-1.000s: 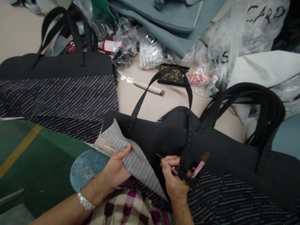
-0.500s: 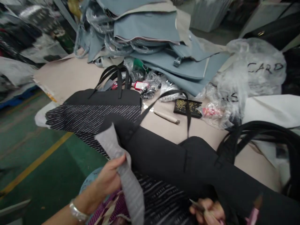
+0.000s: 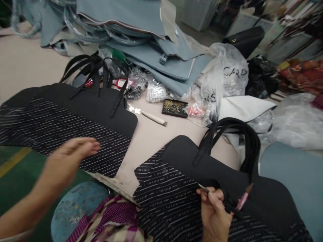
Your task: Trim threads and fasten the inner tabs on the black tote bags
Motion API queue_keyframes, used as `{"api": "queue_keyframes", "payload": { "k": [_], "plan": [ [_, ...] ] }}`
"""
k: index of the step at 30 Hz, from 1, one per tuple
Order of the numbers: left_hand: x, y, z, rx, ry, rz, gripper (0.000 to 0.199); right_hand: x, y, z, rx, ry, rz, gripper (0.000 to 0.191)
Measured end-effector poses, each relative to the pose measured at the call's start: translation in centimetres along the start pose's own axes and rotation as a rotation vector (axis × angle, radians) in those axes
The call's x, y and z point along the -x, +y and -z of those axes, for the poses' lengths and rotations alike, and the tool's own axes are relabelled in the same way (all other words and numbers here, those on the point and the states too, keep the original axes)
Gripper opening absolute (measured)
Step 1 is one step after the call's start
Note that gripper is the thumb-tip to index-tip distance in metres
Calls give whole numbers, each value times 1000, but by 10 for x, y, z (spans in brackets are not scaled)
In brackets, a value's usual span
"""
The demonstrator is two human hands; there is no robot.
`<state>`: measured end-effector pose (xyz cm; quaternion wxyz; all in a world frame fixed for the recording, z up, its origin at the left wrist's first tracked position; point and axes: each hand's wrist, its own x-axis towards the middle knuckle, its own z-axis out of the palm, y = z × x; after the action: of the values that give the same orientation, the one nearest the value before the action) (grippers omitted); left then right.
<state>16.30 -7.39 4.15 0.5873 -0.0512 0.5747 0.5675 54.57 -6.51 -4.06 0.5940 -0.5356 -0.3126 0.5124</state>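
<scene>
Our right hand (image 3: 214, 211) grips a small pink-handled tool (image 3: 241, 201) over the striped black tote bag (image 3: 171, 198) on our lap, while our left hand (image 3: 73, 151), open and blurred, hovers above a second tote (image 3: 63, 114) on the table (image 3: 151, 134).

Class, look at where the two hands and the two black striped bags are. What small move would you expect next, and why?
Probably the left hand should come down onto the striped bag on the left. It hovers open and blurred just above that bag, holding nothing, while the right hand grips small pink-handled scissors over the nearer bag.
</scene>
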Motion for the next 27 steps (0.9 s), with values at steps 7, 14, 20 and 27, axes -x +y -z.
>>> {"api": "queue_keyframes", "payload": {
  "k": [7, 14, 20, 27],
  "plan": [
    [-16, -112, -60, -995, -258, -200, 40, 4, -1, 1, -13, -24, -29, 20],
    [-10, -124, -77, -1128, -369, -636, 18, 5, -1, 0, -35, -19, -1, 20],
    [31, -112, -68, -1137, -648, -1194, 16, 7, -6, 0, -61, -32, 10, 20],
    [30, -114, -76, -1113, -485, -939, 9, 8, -1, 3, -86, -56, -67, 21]
  ]
}}
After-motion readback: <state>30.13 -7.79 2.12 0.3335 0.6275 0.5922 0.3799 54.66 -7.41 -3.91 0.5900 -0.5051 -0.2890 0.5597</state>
